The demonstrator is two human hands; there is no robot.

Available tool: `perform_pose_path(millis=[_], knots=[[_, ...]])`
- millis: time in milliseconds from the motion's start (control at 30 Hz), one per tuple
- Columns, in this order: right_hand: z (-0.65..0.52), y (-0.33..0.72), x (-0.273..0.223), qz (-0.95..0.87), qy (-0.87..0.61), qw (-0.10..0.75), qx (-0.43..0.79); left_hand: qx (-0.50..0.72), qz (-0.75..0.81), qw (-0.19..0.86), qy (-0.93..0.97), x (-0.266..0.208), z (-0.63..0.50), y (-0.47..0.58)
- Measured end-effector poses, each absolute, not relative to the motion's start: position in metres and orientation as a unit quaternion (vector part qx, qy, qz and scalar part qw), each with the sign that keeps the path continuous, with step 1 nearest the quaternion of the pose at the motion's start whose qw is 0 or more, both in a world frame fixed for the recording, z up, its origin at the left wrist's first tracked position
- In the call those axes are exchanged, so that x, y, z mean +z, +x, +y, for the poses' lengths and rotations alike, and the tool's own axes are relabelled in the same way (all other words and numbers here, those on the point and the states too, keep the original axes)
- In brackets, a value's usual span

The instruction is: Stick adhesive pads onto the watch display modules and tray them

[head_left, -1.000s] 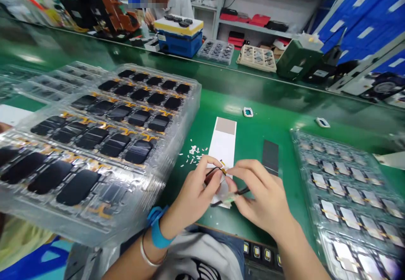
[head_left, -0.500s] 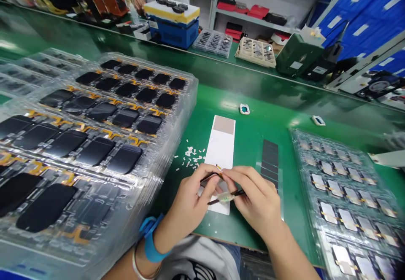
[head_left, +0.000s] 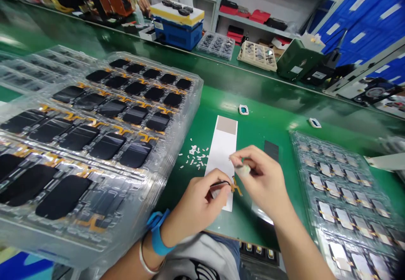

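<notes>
My left hand [head_left: 202, 197] pinches a small display screen [head_left: 218, 186] by its edges, mostly hidden by the fingers. Its orange flex cable [head_left: 236, 187] sticks out to the right. Just above and right of that cable, my right hand [head_left: 261, 179] is closed, thumb and forefinger together. Within its curled fingers shows a pale green-white wrapped part of what look like dark tweezers [head_left: 243, 170]; their tips are not clear. Beneath both hands lies a white strip of card [head_left: 221, 149] with a grey-brown block at its far end.
Stacked clear trays of black screens [head_left: 109, 147] stand at left. Another clear tray with silver-backed pieces [head_left: 332, 191] lies at right. Small white scraps [head_left: 196, 155] are scattered beside the card. Dark strips [head_left: 271, 150] lie behind my right hand. A raised shelf [head_left: 221, 71] crosses the back.
My right hand has moved up and away from the screen, and the orange flex cable now shows between the hands. My left hand has shifted slightly right and down, still holding the screen.
</notes>
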State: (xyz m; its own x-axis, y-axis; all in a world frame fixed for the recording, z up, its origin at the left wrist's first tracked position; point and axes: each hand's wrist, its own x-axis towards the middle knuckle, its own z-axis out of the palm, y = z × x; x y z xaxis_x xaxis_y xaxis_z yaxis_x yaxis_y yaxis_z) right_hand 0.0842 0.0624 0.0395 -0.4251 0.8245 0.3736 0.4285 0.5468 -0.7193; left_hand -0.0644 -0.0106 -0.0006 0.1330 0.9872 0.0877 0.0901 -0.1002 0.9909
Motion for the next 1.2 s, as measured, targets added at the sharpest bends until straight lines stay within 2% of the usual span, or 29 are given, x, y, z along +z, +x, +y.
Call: perform_pose_path(millis=[200, 267, 467, 633, 767, 967, 1200], knots=[[0.100, 0.043, 0.030, -0.814, -0.427, 0.239, 0.314, 0.424, 0.359, 0.500, 0.664, 0.006, -0.014, -0.067], [0.106, 0.037, 0.020, -0.815, -0.427, 0.221, 0.324, 0.424, 0.352, 0.509, 0.661, 0.005, -0.014, -0.068], [0.093, 0.066, 0.018, -0.769, -0.424, 0.261, 0.400, 0.527, 0.409, 0.528, 0.525, -0.004, -0.015, -0.068], [0.068, 0.083, 0.017, -0.607, -0.404, 0.287, 0.622, 0.566, 0.422, 0.555, 0.440, -0.012, -0.015, -0.065], [0.060, 0.082, 0.014, -0.554, -0.361, 0.281, 0.696, 0.556, 0.443, 0.534, 0.458, -0.013, -0.014, -0.065], [0.059, 0.084, 0.014, -0.564, -0.376, 0.289, 0.676, 0.530, 0.457, 0.531, 0.478, -0.011, -0.014, -0.066], [0.053, 0.085, 0.013, -0.656, -0.406, 0.343, 0.536, 0.519, 0.448, 0.565, 0.458, -0.012, -0.016, -0.068]])
